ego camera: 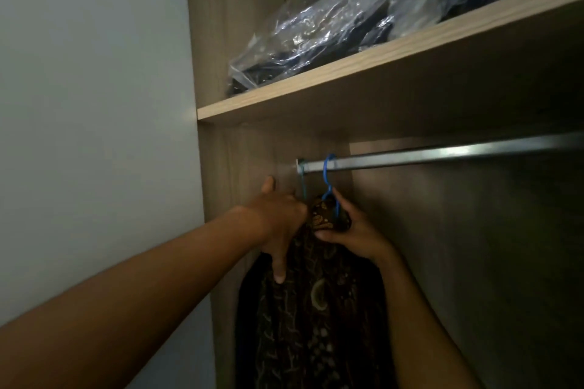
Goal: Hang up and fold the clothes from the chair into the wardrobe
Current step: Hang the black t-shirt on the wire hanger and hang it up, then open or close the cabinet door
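Observation:
A dark patterned garment (pixel 319 309) hangs on a blue hanger (pixel 330 186) whose hook sits over the metal rail (pixel 442 153) at the wardrobe's left end. A second blue hook hangs right beside it, next to the rail's bracket. My left hand (pixel 278 221) rests on the garment's left shoulder, fingers spread and one finger pointing down. At the collar just under the hook, my right hand (pixel 350 234) grips the garment.
A wooden shelf (pixel 379 60) runs above the rail and carries a clear plastic bag (pixel 347 19) with dark contents. The wardrobe's left side panel (pixel 218 167) stands close to my left hand. A pale wall (pixel 94 104) fills the left. The rail is bare to the right.

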Demonstrator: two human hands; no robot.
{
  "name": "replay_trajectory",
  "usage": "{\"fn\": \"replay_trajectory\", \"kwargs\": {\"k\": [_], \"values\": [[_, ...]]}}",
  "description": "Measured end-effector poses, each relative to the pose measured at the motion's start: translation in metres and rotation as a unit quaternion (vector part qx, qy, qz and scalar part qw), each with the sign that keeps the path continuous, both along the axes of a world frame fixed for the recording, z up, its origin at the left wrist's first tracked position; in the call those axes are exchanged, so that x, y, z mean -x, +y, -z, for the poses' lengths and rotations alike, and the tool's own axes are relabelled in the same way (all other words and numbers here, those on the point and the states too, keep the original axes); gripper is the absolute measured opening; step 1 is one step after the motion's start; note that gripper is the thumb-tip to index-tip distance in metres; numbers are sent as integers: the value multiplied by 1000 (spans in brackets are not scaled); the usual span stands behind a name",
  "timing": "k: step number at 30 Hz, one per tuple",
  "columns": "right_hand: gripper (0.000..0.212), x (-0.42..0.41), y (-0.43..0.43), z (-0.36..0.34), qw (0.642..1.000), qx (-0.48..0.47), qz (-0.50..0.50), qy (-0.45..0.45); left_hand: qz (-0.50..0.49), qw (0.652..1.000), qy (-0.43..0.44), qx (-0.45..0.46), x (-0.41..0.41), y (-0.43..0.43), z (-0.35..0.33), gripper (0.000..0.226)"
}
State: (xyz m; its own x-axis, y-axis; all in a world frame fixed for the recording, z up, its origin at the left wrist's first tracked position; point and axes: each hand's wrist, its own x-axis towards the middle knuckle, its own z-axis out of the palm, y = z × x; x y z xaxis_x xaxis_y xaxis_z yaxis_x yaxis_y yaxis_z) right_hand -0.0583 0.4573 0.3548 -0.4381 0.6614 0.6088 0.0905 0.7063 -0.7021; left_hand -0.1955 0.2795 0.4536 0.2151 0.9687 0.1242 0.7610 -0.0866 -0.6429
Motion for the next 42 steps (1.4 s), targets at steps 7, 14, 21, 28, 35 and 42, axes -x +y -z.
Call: {"fn": "replay_trajectory", "kwargs": {"k": [7,14,21,28,35,42], "values": [[128,50,15,-2,1000,1,-16,-18,-79,991,95,-49,32,4,6,123],[131,57,28,7,999,-17,27,-23,-87,989,95,-71,36,9,15,119],[98,53,-41,7,990,-71,125,6,-78,987,46,-134,39,-53,32,110],[93,31,-189,-19,993,-113,22,20,-88,975,54,-195,10,-194,18,107],[82,65,-389,-32,976,-190,-100,-29,-107,928,19,-357,12,-410,13,113],[72,91,-502,-46,958,-214,-181,-59,-191,854,-212,-436,39,-526,37,159]]}}
